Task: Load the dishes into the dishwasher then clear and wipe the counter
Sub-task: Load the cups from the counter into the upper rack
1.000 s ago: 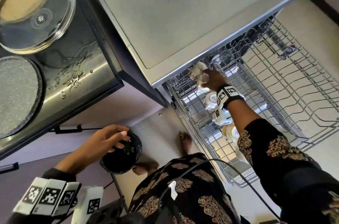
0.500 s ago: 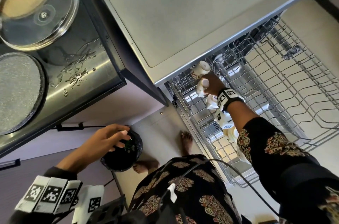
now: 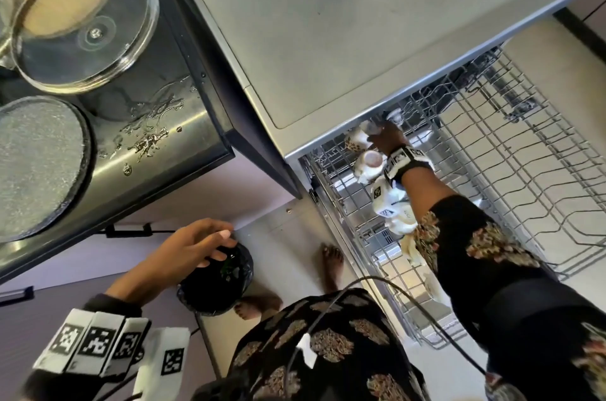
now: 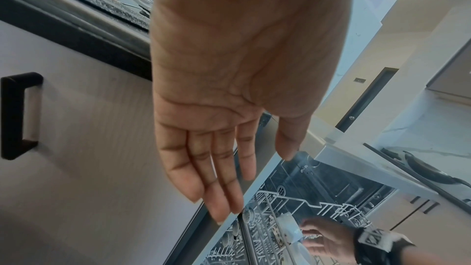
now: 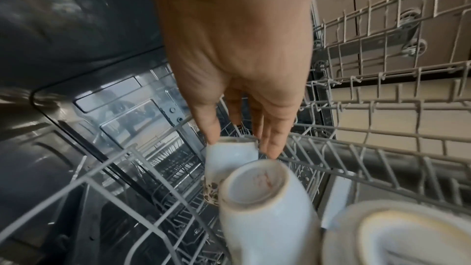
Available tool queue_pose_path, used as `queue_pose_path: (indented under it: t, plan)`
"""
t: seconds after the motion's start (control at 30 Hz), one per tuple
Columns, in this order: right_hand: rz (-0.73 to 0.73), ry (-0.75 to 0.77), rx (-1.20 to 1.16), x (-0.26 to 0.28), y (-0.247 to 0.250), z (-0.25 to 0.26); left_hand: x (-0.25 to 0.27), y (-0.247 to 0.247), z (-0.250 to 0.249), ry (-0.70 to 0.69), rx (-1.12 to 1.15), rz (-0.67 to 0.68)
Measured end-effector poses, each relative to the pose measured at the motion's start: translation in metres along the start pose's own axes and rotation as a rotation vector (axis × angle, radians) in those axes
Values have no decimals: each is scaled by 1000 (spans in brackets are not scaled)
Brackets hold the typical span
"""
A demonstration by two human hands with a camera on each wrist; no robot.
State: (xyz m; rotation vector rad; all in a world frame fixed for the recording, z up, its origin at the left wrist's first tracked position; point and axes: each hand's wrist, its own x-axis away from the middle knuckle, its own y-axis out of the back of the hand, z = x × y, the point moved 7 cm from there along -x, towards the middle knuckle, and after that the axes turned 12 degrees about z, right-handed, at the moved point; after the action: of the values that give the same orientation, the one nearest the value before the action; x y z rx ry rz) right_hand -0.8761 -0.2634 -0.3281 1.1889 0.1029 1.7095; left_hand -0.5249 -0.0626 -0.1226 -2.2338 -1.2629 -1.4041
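The dishwasher's upper wire rack (image 3: 524, 190) is pulled out. A row of pale cups stands upside down along its left side. My right hand (image 3: 387, 138) reaches to the far cup (image 3: 355, 138). In the right wrist view my right hand (image 5: 241, 147) pinches the base of that patterned cup (image 5: 229, 160) between thumb and fingertips, just behind a second cup (image 5: 257, 198). My left hand (image 3: 210, 243) hangs with relaxed fingers and holds nothing; the left wrist view shows its bare palm (image 4: 229, 108).
A black lined bin (image 3: 213, 285) stands on the floor under my left hand, beside my bare feet (image 3: 333, 264). The grey counter (image 3: 328, 23) overhangs the rack. A glass lid (image 3: 85, 26) and water splashes (image 3: 147, 135) lie on the steel surface at left.
My right hand has moved a little deeper along the row of cups toward the back of the rack. The left hand has stayed over the bin.
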Motion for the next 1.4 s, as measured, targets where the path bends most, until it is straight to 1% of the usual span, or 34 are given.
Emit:
queue_pose_path:
  t: [0.03, 0.1, 0.17, 0.27, 0.33, 0.37, 0.43, 0.5, 0.53, 0.57, 0.6, 0.63, 0.67, 0.77, 0.83, 0.9, 0.97, 1.1, 1.17, 1.2, 1.23, 1.3, 1.37, 1.4]
  plan:
    - [10, 3, -63, -9, -4, 3, 0, -1, 3, 1, 14, -15]
    - [37, -46, -76, -22, -13, 7, 0, -4, 14, 15, 29, -32]
    - [72, -91, -2, -29, -22, 14, 3, -10, 24, 31, 25, -18]
    - [36, -92, 116, -31, -21, 16, 9, -17, 36, 47, 18, 2]
    - [53, -40, 116, -28, -15, 17, 11, -16, 40, 58, 20, -8]
    - [47, 6, 96, -32, -12, 20, 11, -15, 40, 61, 29, -20]
    - [85, 97, 129, -31, -10, 30, 12, -14, 40, 61, 44, -36]
    - [102, 158, 277, -28, -15, 41, 12, -15, 37, 59, 46, -41]
    - [95, 162, 339, -27, -17, 44, 11, -16, 35, 58, 46, -38]
    - [79, 168, 340, -27, -20, 44, 11, -17, 34, 58, 47, -34]
    - [78, 155, 324, -27, -24, 43, 10, -18, 32, 58, 49, -32]
    - [80, 147, 251, -32, -26, 38, 8, -18, 31, 54, 52, -31]
    - [78, 117, 140, -33, -25, 34, 7, -18, 29, 51, 54, -33]
    - [-8, 89, -203, -33, -12, 20, 5, -14, 24, 32, 55, -33]
    - [6, 47, -396, -27, -8, 9, 3, -11, 23, 24, 62, -37]
    - [38, -9, -418, -16, -6, 1, 2, -9, 21, 18, 66, -41]
    - [30, 9, -391, -2, -1, 3, 3, -5, 21, 6, 72, -53]
    - [-67, 42, -339, 46, 16, 18, 10, 4, 20, -24, 95, -69]
    - [-61, 50, -257, 76, 13, 31, 17, 12, 20, -39, 129, -99]
    - [-27, 55, -269, 93, 7, 39, 20, 15, 20, -44, 143, -111]
    - [15, 98, -359, 109, -5, 46, 22, 19, 21, -56, 157, -122]
    - [158, 153, -554, 148, -34, 68, 32, 28, 23, -84, 180, -164]
    - [376, 281, -548, 187, -70, 109, 45, 38, 29, -112, 213, -201]
    - [477, 347, -496, 204, -87, 129, 50, 43, 32, -121, 226, -216]
